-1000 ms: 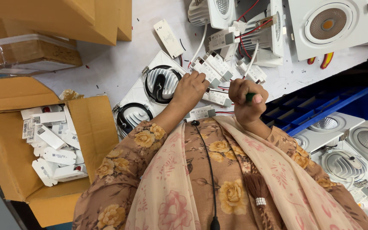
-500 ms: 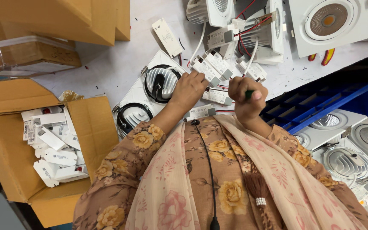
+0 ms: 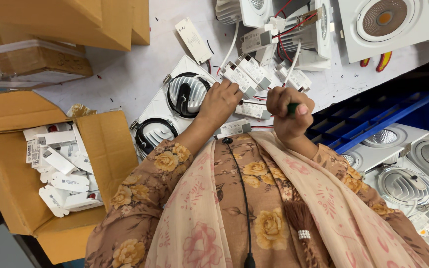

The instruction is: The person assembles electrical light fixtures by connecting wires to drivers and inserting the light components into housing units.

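My left hand (image 3: pixel 219 101) rests on a small white driver box (image 3: pixel 252 110) with red wires, pinning it to the white worktable (image 3: pixel 135 74). My right hand (image 3: pixel 288 110) is closed round a green-handled screwdriver (image 3: pixel 292 107), its tip pointed at that box. Several more white driver boxes (image 3: pixel 248 73) with wires lie just beyond my hands. Two square white downlight fittings (image 3: pixel 182 94) with black rings sit face down to the left of my left hand.
An open cardboard carton (image 3: pixel 6 188) with several white driver boxes stands at the left. Closed cartons (image 3: pixel 55 20) are at the top left. A blue crate (image 3: pixel 388 111) and finished square downlights (image 3: pixel 403 183) are on the right; a large downlight (image 3: pixel 386 25) and red-yellow pliers (image 3: pixel 376 62) lie beyond.
My hands stay at the same box; the right hand with the screwdriver has shifted only slightly. The view has drifted a little.
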